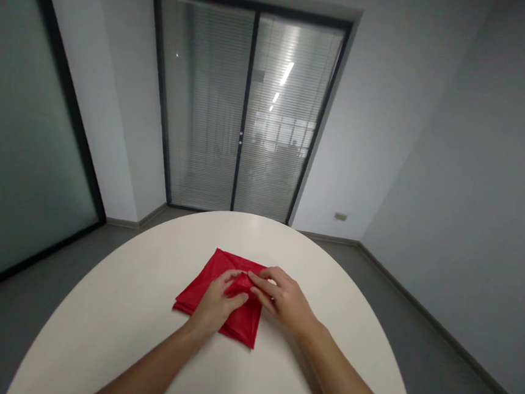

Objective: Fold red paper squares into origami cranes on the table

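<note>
A folded red cloth, thin and slightly shiny, lies in a rough square on the table in front of me. Its layers show along the left and near edges, and a small part near its middle is bunched up. My left hand rests over the cloth, with thumb and fingers curled around the bunched part. From the right, my right hand meets it, thumb and index finger closed at the same raised fold. The fingertips of both hands nearly touch, and they partly hide what they grip.
The round white table has its curved far edge a little beyond the cloth. Behind it stand a dark-framed glass door with blinds and grey walls. A frosted glass panel is at the left, and grey floor surrounds the table.
</note>
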